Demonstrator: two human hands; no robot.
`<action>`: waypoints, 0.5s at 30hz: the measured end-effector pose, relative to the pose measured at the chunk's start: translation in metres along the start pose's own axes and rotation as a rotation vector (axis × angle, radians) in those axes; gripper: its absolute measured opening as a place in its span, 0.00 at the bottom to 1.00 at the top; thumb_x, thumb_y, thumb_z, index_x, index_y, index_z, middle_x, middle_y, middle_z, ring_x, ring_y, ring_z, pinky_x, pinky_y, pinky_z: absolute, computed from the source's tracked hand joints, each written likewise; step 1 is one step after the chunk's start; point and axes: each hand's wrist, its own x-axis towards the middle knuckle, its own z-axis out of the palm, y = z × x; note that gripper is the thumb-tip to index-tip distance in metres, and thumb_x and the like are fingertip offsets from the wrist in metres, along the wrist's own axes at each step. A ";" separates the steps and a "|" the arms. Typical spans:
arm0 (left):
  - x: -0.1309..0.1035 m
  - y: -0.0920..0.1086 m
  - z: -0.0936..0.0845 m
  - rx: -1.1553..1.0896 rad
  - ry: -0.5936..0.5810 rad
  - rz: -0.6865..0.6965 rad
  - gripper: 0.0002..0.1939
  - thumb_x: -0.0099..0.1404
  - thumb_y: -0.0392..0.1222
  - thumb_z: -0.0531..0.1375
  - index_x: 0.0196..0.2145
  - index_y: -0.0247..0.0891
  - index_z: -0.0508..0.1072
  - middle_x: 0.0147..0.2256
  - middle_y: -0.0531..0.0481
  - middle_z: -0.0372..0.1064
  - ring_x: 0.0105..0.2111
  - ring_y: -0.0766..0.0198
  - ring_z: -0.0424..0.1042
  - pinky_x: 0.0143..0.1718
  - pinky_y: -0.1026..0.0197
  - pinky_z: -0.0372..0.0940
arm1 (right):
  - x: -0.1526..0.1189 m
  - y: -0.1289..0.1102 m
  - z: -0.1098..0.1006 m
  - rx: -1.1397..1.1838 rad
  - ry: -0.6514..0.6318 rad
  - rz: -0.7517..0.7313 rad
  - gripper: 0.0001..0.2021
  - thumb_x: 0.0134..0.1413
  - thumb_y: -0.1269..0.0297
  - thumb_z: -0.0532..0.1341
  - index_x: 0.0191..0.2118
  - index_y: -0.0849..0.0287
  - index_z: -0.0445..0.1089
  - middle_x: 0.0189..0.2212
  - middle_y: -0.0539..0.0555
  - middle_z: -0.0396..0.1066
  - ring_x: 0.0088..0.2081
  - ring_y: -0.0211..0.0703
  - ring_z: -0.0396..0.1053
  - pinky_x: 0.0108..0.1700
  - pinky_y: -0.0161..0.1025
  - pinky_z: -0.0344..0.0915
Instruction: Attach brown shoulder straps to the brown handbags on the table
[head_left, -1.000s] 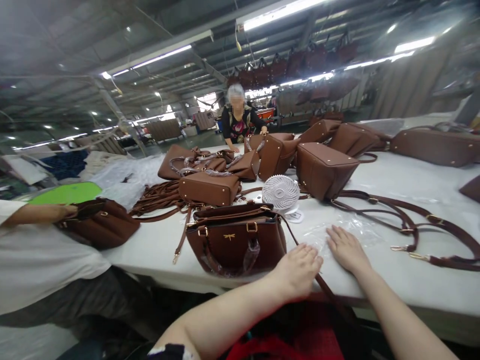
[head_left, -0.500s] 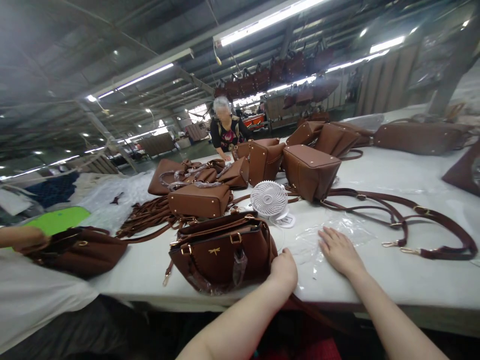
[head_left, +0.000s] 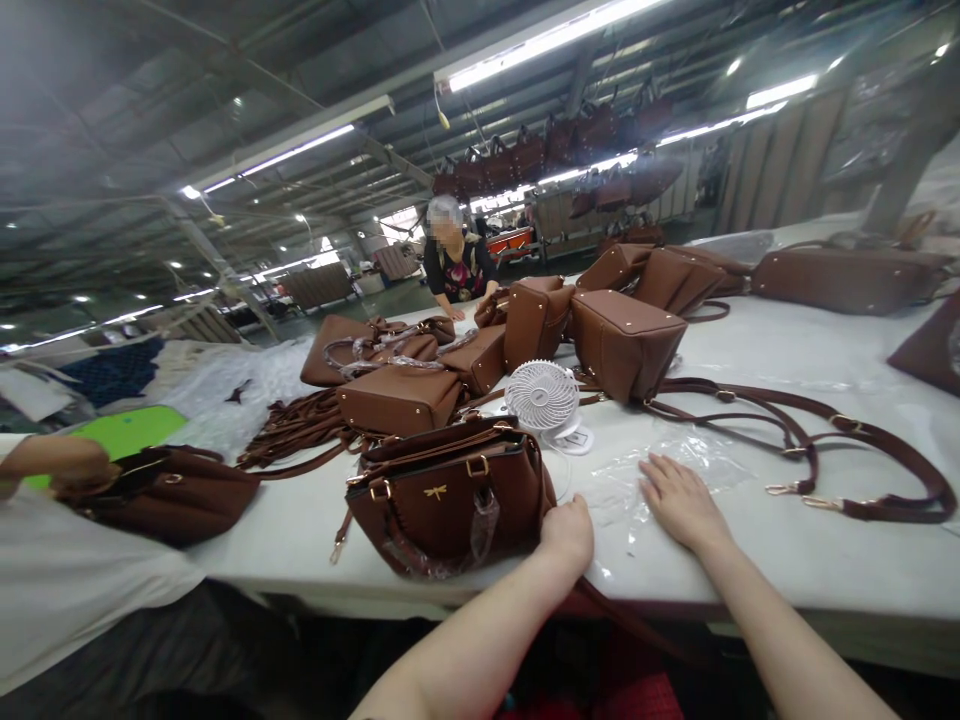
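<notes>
A dark brown handbag (head_left: 457, 500) with a gold dragonfly emblem stands upright near the table's front edge. Clear plastic wraps part of its front handle, and its top looks partly open. My left hand (head_left: 568, 537) is closed at the bag's lower right side, with the fingertips hidden from me. Below that hand a brown strap (head_left: 622, 615) hangs over the table edge. My right hand (head_left: 684, 500) lies flat, fingers stretched out, on a thin clear plastic sheet (head_left: 705, 455) to the right of the bag.
Behind the handbag stand a white fan (head_left: 541, 398) and several brown bags (head_left: 626, 345). Straps with metal clips (head_left: 892, 505) lie at right. A co-worker's hand (head_left: 82, 462) is at another bag (head_left: 187, 495) on the left. Another person (head_left: 456, 270) leans over the far side.
The handbag has shifted and tipped slightly. My hands keep nearly the same places. At left the co-worker's hand has moved a little right over the other bag.
</notes>
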 end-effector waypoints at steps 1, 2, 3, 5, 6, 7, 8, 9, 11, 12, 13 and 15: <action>-0.004 -0.001 0.000 0.003 -0.007 0.027 0.22 0.67 0.25 0.43 0.54 0.29 0.66 0.46 0.32 0.73 0.48 0.51 0.75 0.46 0.52 0.71 | 0.000 0.000 0.000 0.001 0.001 0.000 0.25 0.64 0.55 0.45 0.61 0.58 0.65 0.64 0.57 0.60 0.65 0.54 0.56 0.65 0.55 0.51; -0.010 -0.002 0.001 0.006 -0.017 0.056 0.20 0.66 0.26 0.46 0.53 0.29 0.66 0.45 0.32 0.73 0.48 0.49 0.75 0.46 0.51 0.71 | 0.000 0.000 0.000 0.002 0.001 -0.001 0.25 0.64 0.55 0.45 0.60 0.58 0.65 0.64 0.57 0.60 0.65 0.54 0.56 0.65 0.55 0.51; -0.019 -0.004 0.002 0.011 -0.032 0.098 0.19 0.64 0.27 0.50 0.52 0.29 0.67 0.45 0.33 0.74 0.47 0.48 0.75 0.46 0.50 0.71 | 0.000 0.001 0.000 0.004 0.002 -0.003 0.25 0.64 0.55 0.45 0.60 0.58 0.65 0.64 0.57 0.60 0.65 0.54 0.56 0.65 0.54 0.51; -0.040 -0.010 0.003 0.024 -0.073 0.226 0.20 0.60 0.31 0.56 0.51 0.30 0.68 0.42 0.33 0.75 0.44 0.45 0.76 0.43 0.48 0.71 | 0.000 0.001 0.000 0.012 0.005 -0.008 0.25 0.64 0.55 0.45 0.60 0.58 0.65 0.64 0.57 0.60 0.65 0.53 0.55 0.65 0.54 0.51; -0.053 -0.015 0.004 0.021 -0.085 0.309 0.20 0.59 0.33 0.58 0.50 0.30 0.69 0.41 0.33 0.75 0.42 0.44 0.76 0.42 0.47 0.72 | 0.000 0.001 0.001 0.018 0.007 -0.010 0.26 0.64 0.55 0.45 0.60 0.59 0.65 0.64 0.58 0.60 0.65 0.53 0.55 0.65 0.54 0.51; -0.066 -0.019 0.003 0.005 -0.090 0.405 0.17 0.60 0.35 0.57 0.48 0.31 0.70 0.40 0.33 0.75 0.41 0.44 0.76 0.41 0.47 0.71 | 0.000 0.000 0.001 0.026 0.011 -0.009 0.26 0.64 0.55 0.45 0.60 0.59 0.65 0.64 0.58 0.61 0.65 0.53 0.55 0.65 0.55 0.51; -0.079 -0.025 0.001 -0.031 -0.091 0.510 0.15 0.61 0.36 0.56 0.46 0.32 0.71 0.40 0.34 0.75 0.41 0.45 0.76 0.42 0.47 0.71 | 0.000 0.000 0.001 0.034 0.016 -0.007 0.26 0.64 0.55 0.45 0.60 0.60 0.65 0.64 0.58 0.61 0.65 0.53 0.55 0.65 0.55 0.51; -0.092 -0.031 -0.001 -0.091 -0.092 0.612 0.12 0.63 0.37 0.54 0.44 0.34 0.71 0.40 0.36 0.75 0.41 0.47 0.76 0.44 0.48 0.70 | -0.001 0.000 0.002 0.044 0.022 -0.004 0.26 0.64 0.55 0.45 0.60 0.60 0.65 0.63 0.59 0.61 0.65 0.54 0.55 0.65 0.56 0.51; -0.115 -0.044 -0.008 -0.270 -0.111 0.775 0.11 0.64 0.36 0.54 0.42 0.37 0.72 0.42 0.40 0.76 0.44 0.53 0.75 0.49 0.53 0.68 | -0.001 -0.001 0.002 0.064 0.038 0.004 0.26 0.63 0.54 0.45 0.59 0.60 0.66 0.63 0.59 0.62 0.65 0.55 0.56 0.65 0.57 0.52; -0.125 -0.051 -0.012 -0.369 -0.136 0.829 0.11 0.63 0.35 0.54 0.43 0.38 0.72 0.44 0.43 0.75 0.45 0.56 0.74 0.50 0.57 0.67 | -0.001 -0.001 0.002 0.075 0.048 0.007 0.26 0.62 0.54 0.46 0.58 0.59 0.67 0.62 0.59 0.63 0.64 0.56 0.57 0.65 0.57 0.52; -0.133 -0.059 -0.015 -0.462 -0.166 0.859 0.13 0.63 0.34 0.55 0.44 0.38 0.72 0.46 0.44 0.75 0.45 0.59 0.74 0.49 0.60 0.67 | -0.001 -0.002 0.001 0.085 0.061 0.009 0.25 0.62 0.54 0.47 0.57 0.59 0.68 0.61 0.59 0.65 0.63 0.56 0.58 0.64 0.57 0.53; -0.146 -0.076 -0.020 -0.596 -0.215 0.856 0.15 0.63 0.33 0.54 0.47 0.38 0.72 0.47 0.46 0.75 0.43 0.62 0.74 0.45 0.64 0.68 | -0.001 -0.006 -0.009 0.103 0.110 0.019 0.25 0.61 0.56 0.46 0.54 0.63 0.70 0.59 0.62 0.67 0.62 0.56 0.60 0.64 0.54 0.55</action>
